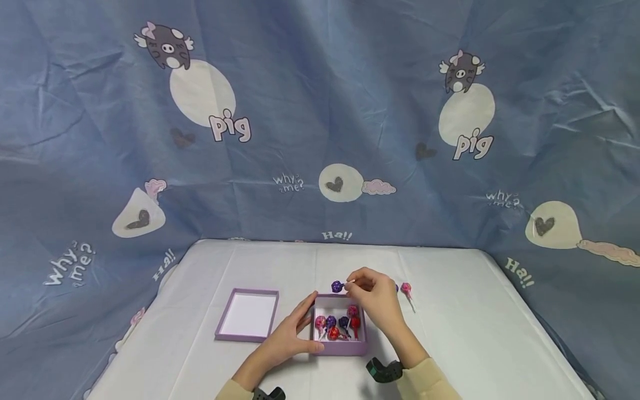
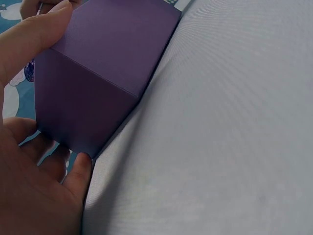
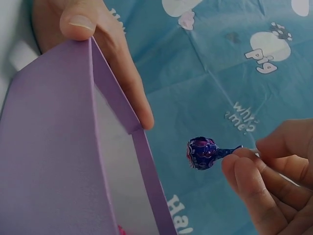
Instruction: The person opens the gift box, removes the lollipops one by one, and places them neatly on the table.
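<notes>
My right hand point(image 1: 377, 300) pinches a purple-blue wrapped lollipop point(image 1: 337, 286) by its stick, just beyond the far edge of an open purple box point(image 1: 342, 349). In the right wrist view the lollipop's round head point(image 3: 201, 153) points toward the box, apart from its wall. My left hand point(image 1: 286, 338) grips the box at its left side, thumb at the near left corner and fingers along the left wall. Inside the box lie several lollipops, among them a pink one point(image 1: 320, 321), a purple one point(image 1: 331, 321) and a red one point(image 1: 333, 333).
To the left, a purple-rimmed lid point(image 1: 242, 337) lies with its white inside up. Right of my right hand, a pink lollipop point(image 1: 406, 288) rests on the white tablecloth point(image 1: 465, 322), beside a purple one mostly hidden by the hand. A blue printed curtain point(image 1: 310, 111) hangs behind.
</notes>
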Tool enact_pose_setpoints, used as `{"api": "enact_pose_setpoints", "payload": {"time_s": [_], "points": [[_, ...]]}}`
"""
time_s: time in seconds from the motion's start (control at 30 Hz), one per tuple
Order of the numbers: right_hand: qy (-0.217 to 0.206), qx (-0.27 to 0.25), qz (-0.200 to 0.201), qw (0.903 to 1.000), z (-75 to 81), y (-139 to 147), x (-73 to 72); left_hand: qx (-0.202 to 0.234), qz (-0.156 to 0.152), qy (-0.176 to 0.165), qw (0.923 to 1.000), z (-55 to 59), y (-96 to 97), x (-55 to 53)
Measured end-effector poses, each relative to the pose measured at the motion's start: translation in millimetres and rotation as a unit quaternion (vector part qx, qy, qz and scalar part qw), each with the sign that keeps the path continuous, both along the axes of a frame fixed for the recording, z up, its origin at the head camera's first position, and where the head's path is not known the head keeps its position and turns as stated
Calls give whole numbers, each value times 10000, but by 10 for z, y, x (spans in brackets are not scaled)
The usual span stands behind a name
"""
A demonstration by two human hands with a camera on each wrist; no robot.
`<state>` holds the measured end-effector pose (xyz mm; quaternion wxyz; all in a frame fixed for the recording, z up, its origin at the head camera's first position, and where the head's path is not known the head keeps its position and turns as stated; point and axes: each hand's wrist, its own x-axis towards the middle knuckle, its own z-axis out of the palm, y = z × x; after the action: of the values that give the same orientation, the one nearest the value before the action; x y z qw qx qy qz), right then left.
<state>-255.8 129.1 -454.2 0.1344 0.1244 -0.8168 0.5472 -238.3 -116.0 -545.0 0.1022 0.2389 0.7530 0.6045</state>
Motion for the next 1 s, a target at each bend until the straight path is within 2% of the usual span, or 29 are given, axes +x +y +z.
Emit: {"api": "enact_pose_setpoints", "payload": {"time_s": [0.23,0.37,0.47,0.7,1.0], "points": [[218,153,-40,9996,97,71,-36,62,-12,144,9999,4,-5,-42],[354,186,-190,9990,127,132,-37,84,-28,244,9997,4,-9,-45],[334,203,-311,9988,121,184,-14,115,-84,257,9996,-8,-6,-27],[320,164,-369,9987,86,281,22,147,-88,46,9998,-20,-2,-6],[301,104,-668,9973,46,464,3,75,-78,68,9999,-8,-3,-15]]}}
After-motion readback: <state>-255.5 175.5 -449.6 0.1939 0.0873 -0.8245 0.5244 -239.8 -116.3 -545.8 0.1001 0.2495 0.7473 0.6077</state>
